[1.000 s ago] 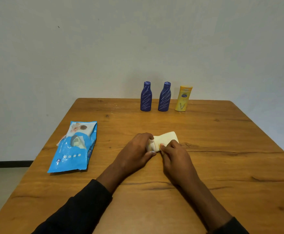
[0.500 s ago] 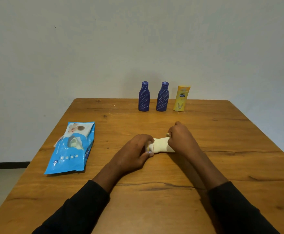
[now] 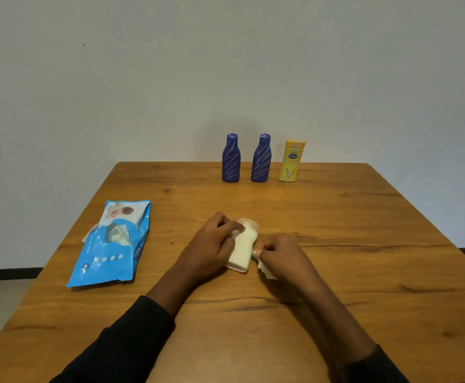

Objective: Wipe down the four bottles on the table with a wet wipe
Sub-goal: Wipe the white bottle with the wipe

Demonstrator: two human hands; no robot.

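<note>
A cream bottle lies tilted on the wooden table, its cap end pointing away from me. My left hand grips its upper left side. My right hand sits at its lower right and pinches a white wet wipe against the bottle's bottom end. Two dark blue bottles and a yellow bottle stand upright in a row at the table's far edge.
A blue pack of wet wipes lies flat on the left part of the table, its flap lifted. A pale wall rises just behind the far edge. The floor shows at the left and right.
The cream bottle has turned from lying sideways to pointing away from me. My right hand slid from its far end down to its near end, and the wipe now shows under that hand.
</note>
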